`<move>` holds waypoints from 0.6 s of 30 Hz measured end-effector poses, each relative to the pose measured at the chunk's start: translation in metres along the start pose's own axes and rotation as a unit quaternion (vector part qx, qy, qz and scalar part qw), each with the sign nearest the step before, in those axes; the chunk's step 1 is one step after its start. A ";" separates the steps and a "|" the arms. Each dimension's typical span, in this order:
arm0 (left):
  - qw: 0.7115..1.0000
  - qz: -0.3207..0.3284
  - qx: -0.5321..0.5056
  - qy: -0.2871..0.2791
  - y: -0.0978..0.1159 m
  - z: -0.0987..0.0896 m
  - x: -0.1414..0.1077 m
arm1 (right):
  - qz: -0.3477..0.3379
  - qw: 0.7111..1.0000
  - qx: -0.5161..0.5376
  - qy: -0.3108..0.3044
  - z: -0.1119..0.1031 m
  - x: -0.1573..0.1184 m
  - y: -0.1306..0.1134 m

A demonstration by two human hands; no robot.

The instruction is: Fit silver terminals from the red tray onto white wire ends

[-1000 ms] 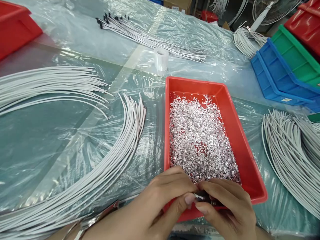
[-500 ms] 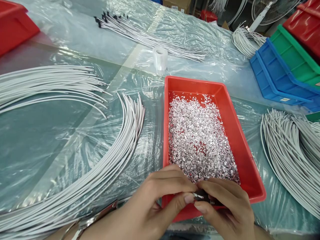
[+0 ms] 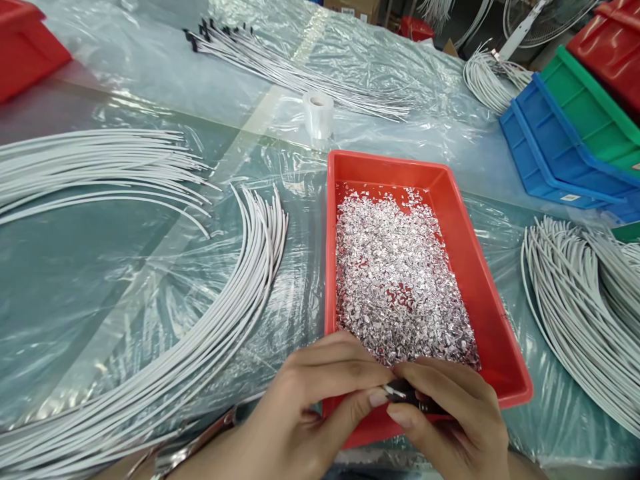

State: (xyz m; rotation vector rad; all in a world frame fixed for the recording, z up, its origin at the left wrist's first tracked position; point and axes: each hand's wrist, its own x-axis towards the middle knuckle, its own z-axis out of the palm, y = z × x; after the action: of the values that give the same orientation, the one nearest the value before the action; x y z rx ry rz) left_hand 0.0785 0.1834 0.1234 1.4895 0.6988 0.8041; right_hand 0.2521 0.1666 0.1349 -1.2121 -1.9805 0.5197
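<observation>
My left hand (image 3: 330,393) is closed in a pinch, thumb against forefinger, over the near end of the red tray. At its fingertips shows a short white tip, which looks like a cable end; most of it is hidden by the fingers. My right hand (image 3: 450,407) meets it there, closed round a small black tool (image 3: 411,395) whose full shape is covered. The two hands nearly touch. Below them, the red tray (image 3: 487,280) holds many silvery foil scraps (image 3: 400,267).
White cables (image 3: 225,307) curve along the left, with another bundle (image 3: 100,157) behind. Grey-white cables (image 3: 575,287) lie at right. A clear tape roll (image 3: 319,117) stands beyond the tray. Black-ended wires (image 3: 300,77) lie farther back. Blue bins (image 3: 560,153) are stacked at right.
Both hands keep their grip at almost the same place; the black tool has turned slightly between the fingers. The view has shifted a little.
</observation>
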 end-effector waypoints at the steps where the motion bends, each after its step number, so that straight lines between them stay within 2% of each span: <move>1: 1.000 0.004 0.004 0.004 -0.001 0.000 0.000 | -0.003 1.000 0.001 0.000 0.000 0.000 0.000; 12: 0.994 0.083 0.067 0.039 -0.006 0.003 0.000 | -0.014 1.000 -0.017 0.001 -0.002 -0.002 0.000; 18: 0.977 0.139 0.140 0.079 -0.002 0.002 -0.002 | -0.013 1.000 -0.007 0.005 0.000 -0.001 -0.001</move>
State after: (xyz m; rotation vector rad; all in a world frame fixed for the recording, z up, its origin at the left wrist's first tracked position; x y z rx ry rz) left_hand 0.0786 0.1807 0.1209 1.8183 0.7552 1.0798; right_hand 0.2519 0.1650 0.1350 -1.1931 -1.9923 0.4855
